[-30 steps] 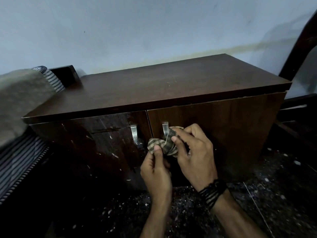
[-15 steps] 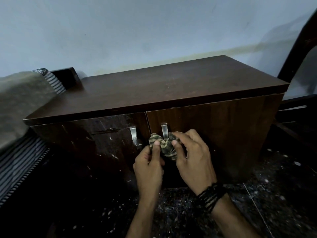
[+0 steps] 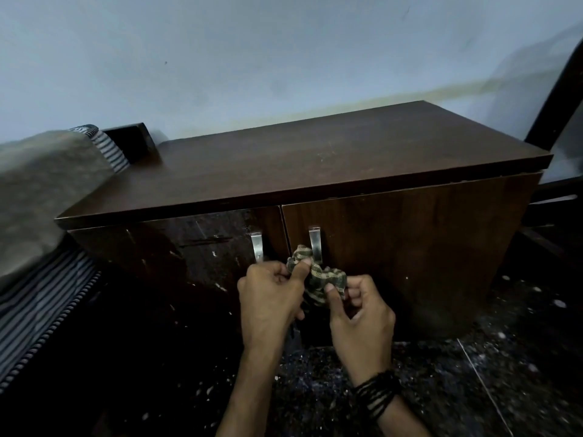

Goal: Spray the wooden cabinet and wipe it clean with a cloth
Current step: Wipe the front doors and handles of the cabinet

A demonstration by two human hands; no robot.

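Both hands have dropped lower, left hand (image 3: pixel 271 298) and right hand (image 3: pixel 359 313) each pinching the bunched checked cloth (image 3: pixel 318 279) at the right door handle (image 3: pixel 315 244), toward 6 o'clock on the wooden cabinet (image 3: pixel 315 159), seemingly rubbing round it.

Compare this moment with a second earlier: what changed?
Both hands dropped slightly. The right hand came off the top of the checked cloth and now pinches its lower right edge; the left hand still grips it. Cabinet doors remain shut.
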